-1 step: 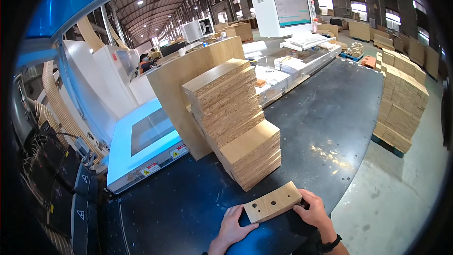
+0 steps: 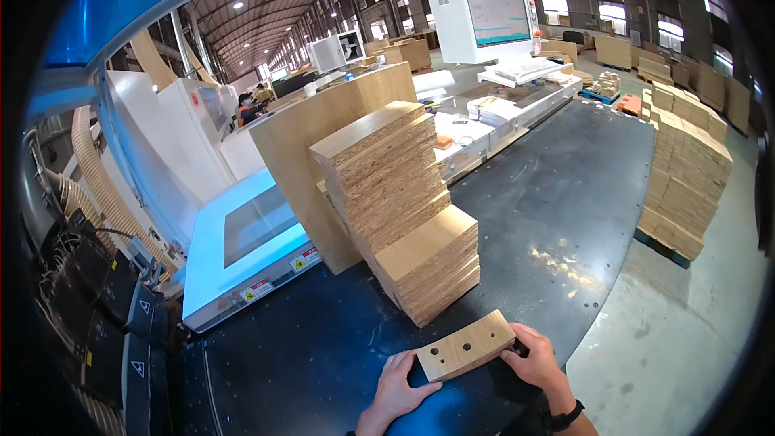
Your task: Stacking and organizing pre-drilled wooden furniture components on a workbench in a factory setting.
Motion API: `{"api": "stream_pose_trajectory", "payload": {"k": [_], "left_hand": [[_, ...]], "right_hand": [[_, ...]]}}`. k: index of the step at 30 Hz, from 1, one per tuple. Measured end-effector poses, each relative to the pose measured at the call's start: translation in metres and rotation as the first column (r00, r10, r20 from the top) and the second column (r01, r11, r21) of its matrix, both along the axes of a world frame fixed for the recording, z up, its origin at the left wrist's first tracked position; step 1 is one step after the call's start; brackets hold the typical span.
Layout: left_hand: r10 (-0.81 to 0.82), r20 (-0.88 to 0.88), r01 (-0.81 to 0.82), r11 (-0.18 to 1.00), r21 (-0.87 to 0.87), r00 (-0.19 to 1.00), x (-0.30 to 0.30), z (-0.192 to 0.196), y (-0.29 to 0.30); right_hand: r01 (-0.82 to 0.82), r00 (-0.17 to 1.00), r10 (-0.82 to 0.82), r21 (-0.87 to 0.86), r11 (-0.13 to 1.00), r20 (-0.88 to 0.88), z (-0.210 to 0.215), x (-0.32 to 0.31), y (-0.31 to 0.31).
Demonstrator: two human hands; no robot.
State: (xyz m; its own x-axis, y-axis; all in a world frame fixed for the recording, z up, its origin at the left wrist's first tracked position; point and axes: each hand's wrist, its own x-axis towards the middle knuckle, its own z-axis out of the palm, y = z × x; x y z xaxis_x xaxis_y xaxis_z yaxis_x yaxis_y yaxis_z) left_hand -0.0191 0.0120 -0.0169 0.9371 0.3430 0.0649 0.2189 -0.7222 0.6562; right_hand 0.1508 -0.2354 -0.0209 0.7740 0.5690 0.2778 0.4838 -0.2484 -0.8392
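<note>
A short wooden board [image 2: 465, 345] with several round drilled holes in its top face lies at the near edge of the black table. My left hand [image 2: 397, 387] grips its left end, thumb along the near side. At the opposite end my right hand [image 2: 534, 358], with a black band on the wrist, closes round the corner. Whether the piece is one thick board or a few stacked together, I cannot tell. Just beyond it rises a stepped stack of wooden boards [image 2: 428, 246], low in front and taller behind.
A large upright panel [image 2: 282, 165] stands behind the stack. The black tabletop [image 2: 557, 186] carries a patch of sawdust [image 2: 565, 268]. At left are a blue-and-white machine [image 2: 206, 262] and hoses [image 2: 101, 169]. A white monitor [image 2: 484, 23] stands at the back; more boards [image 2: 686, 169] are piled on a pallet at right.
</note>
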Motion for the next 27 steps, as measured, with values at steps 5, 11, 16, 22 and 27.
{"api": "stream_pose_trajectory", "payload": {"k": [5, 11, 16, 22, 27], "left_hand": [[0.001, 0.003, -0.001, 1.000, 0.002, 1.000, -0.0012, 0.0008, -0.0001], [0.054, -0.068, -0.056, 0.998, -0.027, 0.996, -0.0020, 0.0085, -0.0030], [0.034, -0.034, -0.034, 0.999, 0.004, 0.999, -0.0019, -0.0007, 0.0003], [0.021, -0.051, -0.021, 1.000, -0.002, 0.998, -0.0041, 0.0032, -0.0013], [0.030, -0.064, -0.031, 0.999, -0.014, 0.997, -0.0032, 0.0059, -0.0028]], "right_hand": [[-0.032, 0.999, 0.032, 0.001, 0.999, 0.011, -0.0027, 0.0035, 0.0001], [-0.009, 0.998, 0.008, 0.015, 1.000, 0.063, -0.0068, 0.0021, -0.0001], [-0.020, 0.997, 0.020, 0.007, 1.000, 0.069, -0.0058, 0.0024, -0.0002], [-0.027, 0.998, 0.028, -0.007, 1.000, 0.057, -0.0016, 0.0011, -0.0003], [-0.020, 0.999, 0.020, -0.016, 1.000, 0.046, -0.0040, 0.0019, -0.0004]]}}
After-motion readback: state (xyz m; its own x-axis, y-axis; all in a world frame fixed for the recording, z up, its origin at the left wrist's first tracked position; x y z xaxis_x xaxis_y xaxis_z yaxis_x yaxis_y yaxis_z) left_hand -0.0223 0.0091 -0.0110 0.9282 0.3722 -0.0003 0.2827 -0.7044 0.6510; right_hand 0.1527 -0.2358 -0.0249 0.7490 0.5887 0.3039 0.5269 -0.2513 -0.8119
